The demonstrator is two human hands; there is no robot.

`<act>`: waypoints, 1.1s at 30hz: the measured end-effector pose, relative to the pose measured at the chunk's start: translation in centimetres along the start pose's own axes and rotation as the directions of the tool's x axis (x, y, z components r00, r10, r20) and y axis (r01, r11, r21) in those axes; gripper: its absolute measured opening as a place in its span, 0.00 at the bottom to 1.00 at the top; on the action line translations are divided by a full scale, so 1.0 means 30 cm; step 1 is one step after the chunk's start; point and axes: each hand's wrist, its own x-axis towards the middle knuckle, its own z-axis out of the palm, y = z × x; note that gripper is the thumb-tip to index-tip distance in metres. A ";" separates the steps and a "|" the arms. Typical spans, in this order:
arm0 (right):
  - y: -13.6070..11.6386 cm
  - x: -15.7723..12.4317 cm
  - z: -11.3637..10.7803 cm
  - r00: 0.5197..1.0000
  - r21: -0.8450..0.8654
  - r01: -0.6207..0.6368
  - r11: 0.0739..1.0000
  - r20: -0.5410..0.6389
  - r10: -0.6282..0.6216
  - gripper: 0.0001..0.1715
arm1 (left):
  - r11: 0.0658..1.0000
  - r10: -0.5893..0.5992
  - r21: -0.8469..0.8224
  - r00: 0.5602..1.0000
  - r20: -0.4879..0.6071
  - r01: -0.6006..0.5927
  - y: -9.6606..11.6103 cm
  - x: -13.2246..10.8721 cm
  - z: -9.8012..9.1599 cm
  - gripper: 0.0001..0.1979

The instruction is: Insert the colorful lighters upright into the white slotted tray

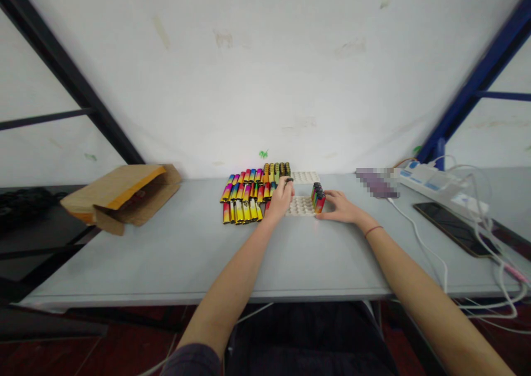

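My left hand (282,198) is closed around a lighter (289,180), of which only the dark top shows. It is over the left end of a white tray with round holes (301,205). At the tray's right end, a short row of colourful lighters (318,198) stands upright with black tops. My right hand (341,207) rests beside that row, thumb and fingers apart, close against the lighters and the tray's edge. Left of my left hand, many shiny lighters (243,211) lie in rows on the table, yellow, red, pink and blue.
Behind, a second white tray (306,177) adjoins a group of gold lighters (277,170) near the wall. An open cardboard box (124,193) lies at the left. On the right are a purplish blurred item (377,183), a power strip (442,188), a dark phone (454,228) and white cables (423,243).
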 end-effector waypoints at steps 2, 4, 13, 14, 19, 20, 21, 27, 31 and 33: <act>0.002 0.000 0.001 1.000 0.002 0.003 1.000 0.000 -0.003 0.46 | 0.980 0.167 0.108 0.985 0.036 -0.170 -0.014 -0.002 0.007 0.07; 0.005 0.000 0.003 1.000 0.006 0.007 1.000 -0.002 -0.007 0.45 | 0.937 0.284 0.195 0.957 0.053 -0.289 -0.020 -0.003 0.012 0.07; 0.000 -0.002 0.002 1.000 0.005 0.001 1.000 -0.001 -0.001 0.45 | 0.855 0.333 0.347 0.921 0.204 -0.386 -0.034 0.000 0.006 0.10; -0.003 -0.002 0.001 1.000 0.004 -0.005 1.000 0.002 0.005 0.46 | 0.842 0.324 0.375 0.920 0.222 -0.387 -0.036 0.000 0.008 0.10; -0.011 -0.002 0.000 1.000 0.000 -0.013 1.000 0.003 0.013 0.45 | 0.807 0.297 0.456 0.925 0.237 -0.375 -0.035 -0.008 0.039 0.12; -0.010 -0.001 0.001 1.000 -0.001 -0.008 1.000 0.001 0.008 0.45 | 0.812 0.299 0.451 0.928 0.223 -0.370 -0.032 -0.012 0.045 0.13; -0.008 0.000 0.002 1.000 -0.002 -0.002 1.000 -0.002 0.002 0.45 | 0.817 0.301 0.449 0.931 0.206 -0.363 -0.028 -0.015 0.051 0.14; -0.005 0.000 0.002 1.000 -0.011 -0.012 1.000 0.011 0.012 0.47 | 0.758 0.313 0.546 0.933 0.176 -0.357 -0.004 -0.029 0.058 0.13; -0.013 -0.005 -0.003 1.000 -0.008 -0.025 1.000 0.013 0.025 0.47 | 0.642 0.315 0.665 0.922 0.224 -0.381 -0.001 -0.030 0.051 0.19; -0.014 -0.006 -0.004 1.000 -0.005 -0.021 1.000 0.007 0.021 0.46 | 0.596 0.302 0.707 0.923 0.240 -0.379 -0.004 -0.033 0.051 0.22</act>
